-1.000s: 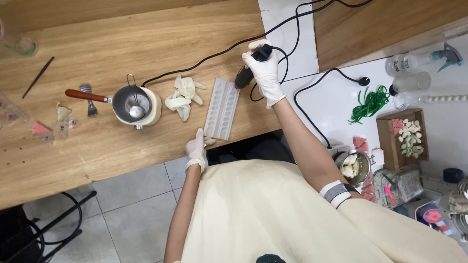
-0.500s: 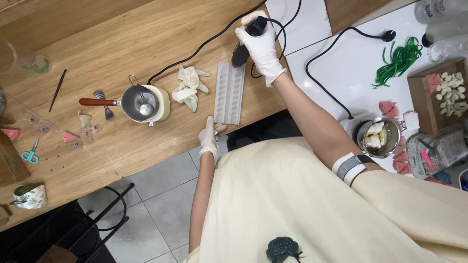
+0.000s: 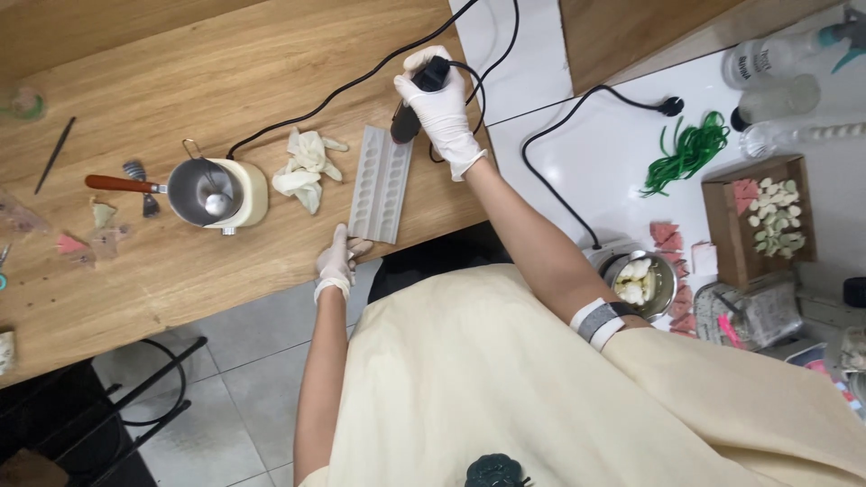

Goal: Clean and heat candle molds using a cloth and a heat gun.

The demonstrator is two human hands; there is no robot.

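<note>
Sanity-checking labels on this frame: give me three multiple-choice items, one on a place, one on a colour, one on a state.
1. Where does the left hand rest?
A. at the near end of the pale mould tray
B. on the metal pot
C. on the green cord

2. What colour is the pot's handle?
A. blue
B. reddish-brown
C. white

3. What is the right hand doing?
A. lying flat and empty
B. gripping a black corded tool
C. pinching the crumpled gloves

Answers: 1 A, its fingers touch the tray's end at the table edge. 2 B, the handle shows reddish-brown. 3 B, the gloved fingers wrap the tool beside the tray.
</note>
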